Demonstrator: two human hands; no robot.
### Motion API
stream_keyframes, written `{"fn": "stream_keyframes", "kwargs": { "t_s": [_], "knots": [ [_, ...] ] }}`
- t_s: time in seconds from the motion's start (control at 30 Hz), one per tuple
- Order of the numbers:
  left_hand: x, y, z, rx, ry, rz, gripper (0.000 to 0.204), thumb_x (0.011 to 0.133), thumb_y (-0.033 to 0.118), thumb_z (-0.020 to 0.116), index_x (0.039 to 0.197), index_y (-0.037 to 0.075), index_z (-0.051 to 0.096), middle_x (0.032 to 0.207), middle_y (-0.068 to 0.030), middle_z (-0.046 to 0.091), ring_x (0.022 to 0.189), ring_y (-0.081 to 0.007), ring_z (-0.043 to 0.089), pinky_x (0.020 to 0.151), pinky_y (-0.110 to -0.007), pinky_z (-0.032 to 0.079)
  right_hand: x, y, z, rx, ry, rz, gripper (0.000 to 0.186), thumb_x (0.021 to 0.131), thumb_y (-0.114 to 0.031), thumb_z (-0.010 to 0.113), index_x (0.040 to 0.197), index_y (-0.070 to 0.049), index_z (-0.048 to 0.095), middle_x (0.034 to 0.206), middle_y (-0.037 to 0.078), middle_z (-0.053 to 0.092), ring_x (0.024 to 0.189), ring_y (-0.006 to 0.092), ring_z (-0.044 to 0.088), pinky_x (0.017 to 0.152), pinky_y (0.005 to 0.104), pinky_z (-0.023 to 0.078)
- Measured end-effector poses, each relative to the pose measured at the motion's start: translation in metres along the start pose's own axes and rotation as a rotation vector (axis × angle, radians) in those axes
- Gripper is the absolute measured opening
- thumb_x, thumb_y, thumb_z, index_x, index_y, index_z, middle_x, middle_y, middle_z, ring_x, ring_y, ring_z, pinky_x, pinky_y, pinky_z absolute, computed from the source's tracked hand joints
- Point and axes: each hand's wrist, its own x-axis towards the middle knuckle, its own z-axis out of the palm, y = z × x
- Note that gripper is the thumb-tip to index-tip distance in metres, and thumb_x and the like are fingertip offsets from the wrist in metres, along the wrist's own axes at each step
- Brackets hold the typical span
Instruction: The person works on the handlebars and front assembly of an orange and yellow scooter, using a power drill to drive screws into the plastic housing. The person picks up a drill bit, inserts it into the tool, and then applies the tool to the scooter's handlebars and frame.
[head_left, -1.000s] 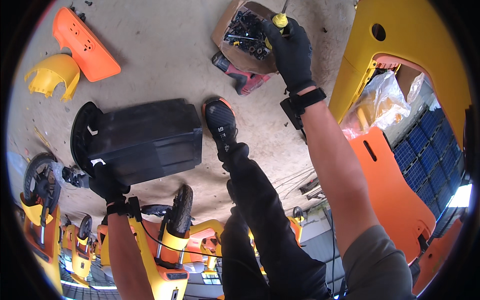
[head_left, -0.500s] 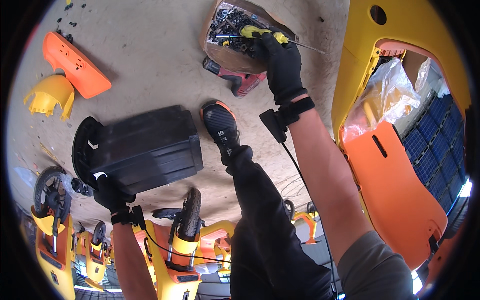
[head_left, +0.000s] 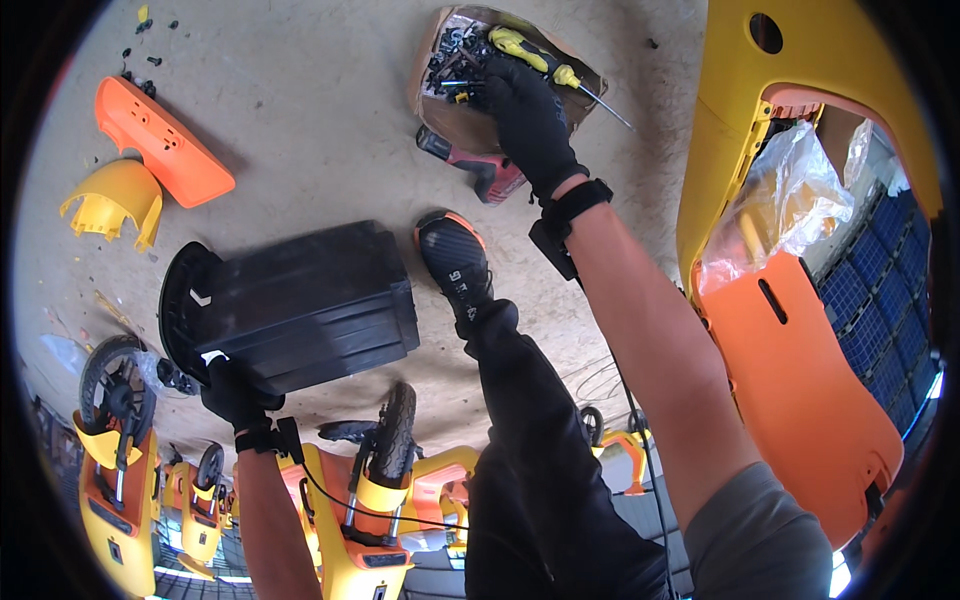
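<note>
My left hand, in a black glove, is closed on the rim of a black plastic bin, which lies on its side with its flanged end to the left. My gloved right hand reaches into a small cardboard box of loose screws. Its fingers point down among the fasteners, and their tips are hidden. Just beside that hand, a yellow-handled screwdriver lies across the box, its shaft sticking out past the right edge.
A red and black power tool lies against the box. Orange and yellow plastic covers rest on the floor at left. Large yellow and orange body panels stand at right. Several wheeled yellow vehicles line the near side.
My right hand has come off the screwdriver and moved left and down over the fasteners. The screwdriver now lies at a steeper angle across the box. My left hand stays on the bin.
</note>
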Motion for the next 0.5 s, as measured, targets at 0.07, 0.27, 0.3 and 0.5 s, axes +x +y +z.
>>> {"fn": "stream_keyframes", "kwargs": {
  "t_s": [0.07, 0.27, 0.3, 0.5],
  "knots": [
    [0.0, -0.002, -0.005, -0.004, -0.008, 0.025, 0.011, 0.081, 0.011, 0.063, 0.076, 0.002, 0.061, 0.07, -0.001, 0.059, 0.059, -0.0111, 0.054, 0.055, -0.026, 0.044, 0.011, -0.007, 0.01, -0.212, 0.04, -0.182, 0.027, 0.084, -0.012, 0.057, 0.108, 0.001, 0.06, 0.094, 0.019, 0.064, 0.09, 0.0345, 0.061, 0.08, 0.0404, 0.048],
    [-0.016, 0.016, 0.004, -0.049, 0.003, 0.017, 0.012, 0.081, 0.013, 0.062, 0.075, 0.003, 0.06, 0.067, -0.0013, 0.058, 0.058, -0.0113, 0.055, 0.054, -0.026, 0.043, 0.011, -0.009, 0.029, -0.343, 0.093, -0.367, 0.039, 0.078, -0.01, 0.057, 0.117, -0.004, 0.057, 0.115, 0.021, 0.058, 0.107, 0.0372, 0.054, 0.093, 0.0464, 0.042],
    [-0.018, 0.019, 0.011, -0.056, -0.005, 0.011, 0.012, 0.081, 0.013, 0.062, 0.075, 0.003, 0.06, 0.066, -0.0016, 0.058, 0.058, -0.0115, 0.055, 0.054, -0.026, 0.043, 0.012, -0.007, 0.025, -0.417, 0.119, -0.416, 0.042, 0.077, -0.011, 0.057, 0.118, -0.005, 0.056, 0.121, 0.021, 0.055, 0.111, 0.0363, 0.052, 0.096, 0.0479, 0.04],
    [0.003, 0.008, 0.058, 0.363, -0.196, 0.376, 0.015, 0.083, 0.016, 0.062, 0.076, 0.004, 0.057, 0.064, -0.0036, 0.057, 0.054, -0.014, 0.055, 0.051, -0.028, 0.044, -0.019, 0.008, 0.021, -0.424, 0.134, -0.317, 0.055, 0.075, -0.013, 0.057, 0.129, -0.006, 0.051, 0.131, 0.024, 0.048, 0.125, 0.0417, 0.041, 0.109, 0.0521, 0.026]
  ]
}}
